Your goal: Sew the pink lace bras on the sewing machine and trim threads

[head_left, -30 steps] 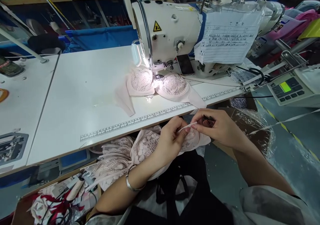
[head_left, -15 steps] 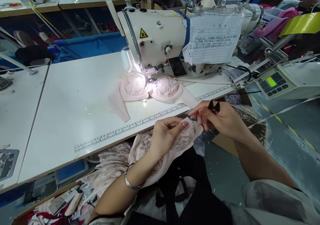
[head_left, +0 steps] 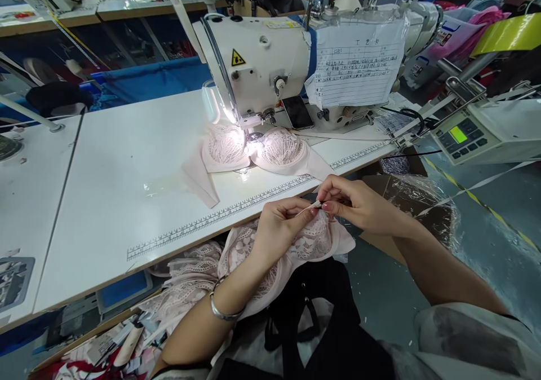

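Observation:
My left hand (head_left: 281, 225) is closed on a pale pink lace bra (head_left: 243, 244), pinching the upper edge of one cup between thumb and fingers. The bra hangs over my lap at the table's front edge. My right hand (head_left: 353, 202) meets the left at that edge, its thumb and fingertips pinched around a small dark piece (head_left: 320, 204) touching the fabric. Most of that piece is hidden, and its kind cannot be made out. A second pale pink bra (head_left: 281, 151) lies spread beneath the lit needle area of a white sewing machine (head_left: 257, 58).
A ruler strip (head_left: 203, 225) runs along the table's front edge. A phone (head_left: 298, 112) and a written sheet (head_left: 357, 64) are by the machine. A control panel (head_left: 460, 135) stands right. Stacked lace pieces (head_left: 190, 273) hang below left, above a box of scraps (head_left: 110, 346).
My right hand has come down and left to the cup edge, its fingers now pinched beside my left thumb. Dark pointed shapes earlier showing above that hand are no longer visible there.

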Action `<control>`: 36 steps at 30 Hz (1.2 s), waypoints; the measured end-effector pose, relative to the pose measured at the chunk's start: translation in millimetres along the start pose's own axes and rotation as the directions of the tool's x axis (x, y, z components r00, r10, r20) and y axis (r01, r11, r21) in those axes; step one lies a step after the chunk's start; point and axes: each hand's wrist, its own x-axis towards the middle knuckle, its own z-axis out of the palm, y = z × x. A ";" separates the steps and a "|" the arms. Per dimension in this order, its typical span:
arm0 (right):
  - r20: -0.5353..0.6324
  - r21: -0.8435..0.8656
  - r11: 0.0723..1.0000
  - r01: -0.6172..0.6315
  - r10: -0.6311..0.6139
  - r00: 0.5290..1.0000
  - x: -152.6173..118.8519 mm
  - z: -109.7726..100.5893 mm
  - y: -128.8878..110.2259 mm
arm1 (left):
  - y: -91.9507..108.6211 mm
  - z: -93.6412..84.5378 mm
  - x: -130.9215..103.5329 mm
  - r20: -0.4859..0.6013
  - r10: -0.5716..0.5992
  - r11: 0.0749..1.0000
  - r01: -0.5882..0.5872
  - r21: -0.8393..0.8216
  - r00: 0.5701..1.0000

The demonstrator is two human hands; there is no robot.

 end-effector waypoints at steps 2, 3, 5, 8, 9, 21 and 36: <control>-0.012 0.018 1.000 0.012 -0.012 1.000 0.1 2.2 2.1 | 1.3 0.5 0.0 0.002 -0.001 1.000 0.001 0.010 1.000; -0.014 0.025 1.000 0.011 -0.011 1.000 0.3 3.0 2.8 | 2.0 0.8 -0.1 0.003 -0.001 1.000 0.001 0.013 1.000; -0.019 0.032 0.999 0.010 -0.010 1.000 0.7 4.3 3.0 | 3.0 1.3 -0.2 0.003 -0.003 1.000 0.003 0.012 1.000; -0.048 0.048 0.999 0.001 0.001 0.999 1.2 5.8 1.3 | 3.5 1.9 -0.2 0.000 0.001 1.000 -0.001 0.002 1.000; -0.059 0.056 0.998 -0.008 0.011 0.998 1.2 6.4 0.6 | 3.5 2.0 -0.2 -0.002 0.004 1.000 -0.004 -0.002 1.000; -0.068 0.112 0.993 -0.034 0.042 0.997 -0.9 12.3 3.7 | 2.2 2.7 -0.1 -0.027 -0.007 0.999 0.008 0.039 1.000; -0.249 0.033 0.997 0.071 -0.060 0.967 -12.2 8.4 22.1 | -0.9 -2.5 -1.2 -0.103 -0.008 1.000 0.009 0.003 0.995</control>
